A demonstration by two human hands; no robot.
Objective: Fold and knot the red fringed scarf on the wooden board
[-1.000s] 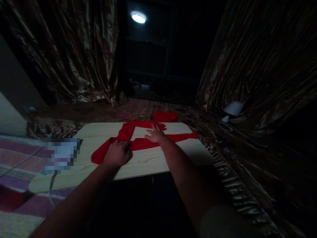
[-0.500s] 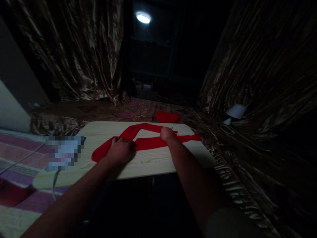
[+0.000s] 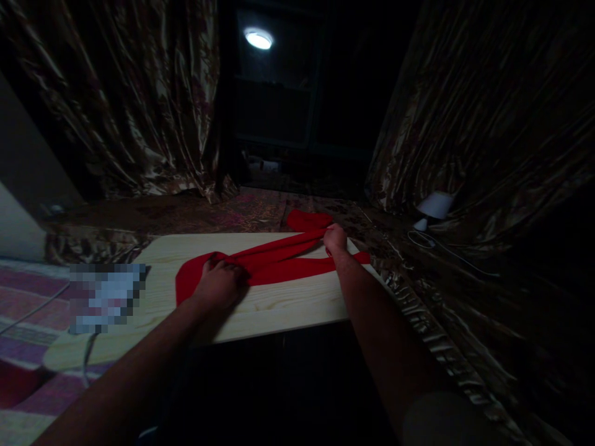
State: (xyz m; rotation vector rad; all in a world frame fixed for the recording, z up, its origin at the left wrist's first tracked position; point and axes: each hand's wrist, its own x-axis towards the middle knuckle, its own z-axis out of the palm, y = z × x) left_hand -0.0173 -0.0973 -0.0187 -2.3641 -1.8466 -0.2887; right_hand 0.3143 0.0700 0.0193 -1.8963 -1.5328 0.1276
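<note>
A long red cloth (image 3: 283, 271) with two leg-like strips lies across a small light-wood table (image 3: 274, 310); I cannot tell its exact kind. Palm down with fingers apart, my left hand (image 3: 219, 282) rests on its wide left part. My right hand (image 3: 336, 240) is closed around the end of the far strip near the table's back right corner. That strip is drawn straight from my left hand to my right. The near strip lies flat, its end reaching the table's right edge. My fingers hide the gripped end.
Another red cloth piece (image 3: 307, 219) lies just behind the table. A blurred-out flat item (image 3: 109, 297) with a cable sits on the table's left. A striped cover (image 3: 28, 291) is at left. A small white lamp (image 3: 436, 205) stands at right, with patterned curtains (image 3: 176, 124) behind.
My right hand has moved right and slightly away, pulling the far strip from a bent shape into a straight line. My left hand has stayed on the cloth.
</note>
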